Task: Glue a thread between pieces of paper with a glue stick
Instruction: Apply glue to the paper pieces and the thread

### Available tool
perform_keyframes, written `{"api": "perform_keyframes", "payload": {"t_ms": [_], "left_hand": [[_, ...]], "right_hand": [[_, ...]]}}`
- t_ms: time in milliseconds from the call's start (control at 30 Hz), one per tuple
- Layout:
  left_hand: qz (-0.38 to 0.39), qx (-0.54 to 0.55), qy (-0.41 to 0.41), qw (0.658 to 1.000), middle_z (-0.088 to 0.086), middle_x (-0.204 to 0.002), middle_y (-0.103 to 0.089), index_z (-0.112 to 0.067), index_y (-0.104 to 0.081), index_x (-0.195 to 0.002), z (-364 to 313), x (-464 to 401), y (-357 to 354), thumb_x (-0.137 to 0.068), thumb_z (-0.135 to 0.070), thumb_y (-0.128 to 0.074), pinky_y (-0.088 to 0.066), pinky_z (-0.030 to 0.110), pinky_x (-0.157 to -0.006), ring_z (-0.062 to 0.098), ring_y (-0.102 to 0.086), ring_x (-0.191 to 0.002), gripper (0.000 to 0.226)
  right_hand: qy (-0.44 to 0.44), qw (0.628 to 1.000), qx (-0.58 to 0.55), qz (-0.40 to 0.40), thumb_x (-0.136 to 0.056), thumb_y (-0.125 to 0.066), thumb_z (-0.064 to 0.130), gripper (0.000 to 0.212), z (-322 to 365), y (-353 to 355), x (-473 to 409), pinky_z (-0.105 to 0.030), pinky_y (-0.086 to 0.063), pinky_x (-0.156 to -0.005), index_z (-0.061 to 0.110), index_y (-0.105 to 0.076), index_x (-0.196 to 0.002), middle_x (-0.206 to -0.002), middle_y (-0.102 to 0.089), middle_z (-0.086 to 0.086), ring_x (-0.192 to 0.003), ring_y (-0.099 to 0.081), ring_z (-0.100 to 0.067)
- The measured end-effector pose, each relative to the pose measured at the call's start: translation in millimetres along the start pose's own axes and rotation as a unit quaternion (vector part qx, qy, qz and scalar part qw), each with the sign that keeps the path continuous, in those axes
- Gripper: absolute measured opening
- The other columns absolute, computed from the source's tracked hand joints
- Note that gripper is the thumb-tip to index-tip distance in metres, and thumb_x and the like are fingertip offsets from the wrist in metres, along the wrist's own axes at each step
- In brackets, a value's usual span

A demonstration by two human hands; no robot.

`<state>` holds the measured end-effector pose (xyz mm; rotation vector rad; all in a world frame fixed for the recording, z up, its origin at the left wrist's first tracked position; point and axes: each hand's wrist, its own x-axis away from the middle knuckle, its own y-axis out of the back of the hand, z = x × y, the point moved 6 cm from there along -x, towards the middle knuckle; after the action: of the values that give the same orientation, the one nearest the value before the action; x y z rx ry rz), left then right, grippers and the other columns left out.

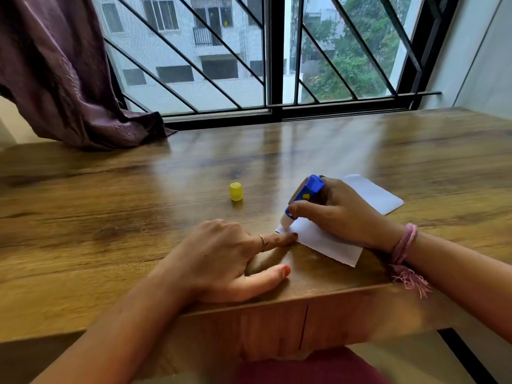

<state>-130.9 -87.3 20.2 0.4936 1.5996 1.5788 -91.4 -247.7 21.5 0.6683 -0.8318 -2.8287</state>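
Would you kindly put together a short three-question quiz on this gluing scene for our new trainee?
1. True or false: the yellow cap is still on the glue stick.
2. Which hand grips the glue stick: (a) left hand or (b) right hand?
3. Fill in: the left hand's fingertip presses the edge of the near ____ on the table.

Key:
1. False; the cap stands apart on the table.
2. b
3. paper; a second paper lies behind the right hand.

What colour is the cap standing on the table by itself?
Yellow: the cap stands upright on the wooden table, clearest in the head view.
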Motion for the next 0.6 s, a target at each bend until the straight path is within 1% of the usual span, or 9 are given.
{"api": "perform_keyframes", "payload": {"t_ms": [100, 167, 233, 300, 367, 400, 467, 533, 600], "left_hand": [[0.007, -0.001, 0.004, 1.0, 0.001, -0.045, -0.034, -0.052, -0.026, -0.139, -0.4, -0.7, -0.6, -0.083, -0.07, -0.017, -0.021, 0.02, -0.047, 0.008, -0.032, -0.041, 0.059], [0.01, 0.001, 0.003, 1.0, 0.001, -0.046, -0.037, -0.052, -0.025, -0.14, 0.0, -1.4, -1.5, -0.083, -0.071, -0.016, -0.022, 0.021, -0.047, 0.009, -0.035, -0.042, 0.06], [0.009, 0.003, 0.0, 1.0, 0.002, -0.046, -0.039, -0.052, -0.025, -0.14, -0.2, -1.6, -1.1, -0.083, -0.071, -0.016, -0.022, 0.021, -0.046, 0.009, -0.036, -0.043, 0.061], [0.009, 0.002, 0.004, 1.0, 0.002, -0.047, -0.04, -0.052, -0.025, -0.14, 0.2, -1.6, -1.3, -0.082, -0.072, -0.015, -0.024, 0.023, -0.048, 0.01, -0.038, -0.044, 0.062], [0.012, 0.001, 0.007, 1.0, 0.003, -0.048, -0.042, -0.052, -0.025, -0.14, 0.5, -1.7, -2.5, -0.081, -0.073, -0.014, -0.027, 0.026, -0.049, 0.011, -0.039, -0.045, 0.063], [0.013, 0.001, 0.007, 1.0, 0.003, -0.048, -0.042, -0.052, -0.025, -0.14, 0.7, -1.8, -2.7, -0.081, -0.073, -0.014, -0.028, 0.026, -0.049, 0.011, -0.039, -0.045, 0.063], [0.015, 0.002, 0.008, 1.0, 0.002, -0.048, -0.042, -0.052, -0.025, -0.14, 1.1, -1.7, -3.4, -0.081, -0.073, -0.015, -0.029, 0.026, -0.049, 0.011, -0.039, -0.045, 0.063], [0.015, 0.0, 0.007, 1.0, 0.002, -0.047, -0.041, -0.052, -0.024, -0.14, 1.3, -1.3, -3.8, -0.082, -0.073, -0.015, -0.029, 0.026, -0.049, 0.011, -0.039, -0.044, 0.062], [0.015, -0.001, 0.009, 1.0, 0.002, -0.046, -0.04, -0.052, -0.024, -0.14, 1.6, -1.2, -3.9, -0.082, -0.073, -0.016, -0.029, 0.026, -0.048, 0.01, -0.038, -0.043, 0.062]], "right_hand": [[-0.018, 0.999, 0.004, -0.026, -0.079, -0.067, 0.019, 0.013, -4.1, 4.9, -1.5, -0.021, -0.038, -0.051, 0.01, -0.071, -0.07, -0.06, -0.058, 0.0, -0.053, -0.05, -0.007], [-0.019, 1.0, 0.012, -0.022, -0.081, -0.068, 0.015, 0.011, -3.3, 4.5, -1.5, -0.02, -0.038, -0.051, 0.011, -0.07, -0.071, -0.06, -0.058, -0.001, -0.053, -0.048, -0.004], [-0.012, 1.0, 0.02, -0.008, -0.08, -0.069, 0.014, 0.009, -1.0, 3.2, -0.1, -0.026, -0.04, -0.054, 0.012, -0.069, -0.071, -0.064, -0.061, -0.007, -0.055, -0.05, -0.008], [-0.006, 1.0, 0.028, -0.003, -0.079, -0.07, 0.015, 0.009, 0.1, 4.4, -0.5, -0.029, -0.039, -0.054, 0.011, -0.069, -0.071, -0.062, -0.058, -0.005, -0.054, -0.049, -0.009], [-0.008, 0.999, 0.041, -0.018, -0.076, -0.069, 0.022, 0.011, -1.0, 7.8, -2.6, -0.03, -0.037, -0.053, 0.012, -0.069, -0.07, -0.058, -0.052, -0.004, -0.052, -0.046, -0.01], [-0.009, 0.999, 0.045, -0.027, -0.073, -0.068, 0.026, 0.013, -1.4, 9.5, -3.6, -0.031, -0.037, -0.053, 0.013, -0.07, -0.069, -0.058, -0.051, -0.007, -0.052, -0.045, -0.012], [-0.003, 0.998, 0.05, -0.032, -0.071, -0.067, 0.029, 0.015, -0.3, 10.9, -4.2, -0.036, -0.039, -0.054, 0.014, -0.07, -0.069, -0.064, -0.056, -0.019, -0.055, -0.048, -0.025], [0.007, 0.998, 0.051, -0.021, -0.074, -0.069, 0.026, 0.012, 1.4, 8.9, -3.5, -0.042, -0.044, -0.058, 0.014, -0.071, -0.07, -0.073, -0.062, -0.025, -0.066, -0.055, -0.038], [0.008, 0.998, 0.057, -0.021, -0.073, -0.069, 0.028, 0.017, 0.2, 9.3, -3.6, -0.042, -0.045, -0.059, 0.011, -0.07, -0.071, -0.075, -0.063, -0.027, -0.07, -0.057, -0.04]]}}
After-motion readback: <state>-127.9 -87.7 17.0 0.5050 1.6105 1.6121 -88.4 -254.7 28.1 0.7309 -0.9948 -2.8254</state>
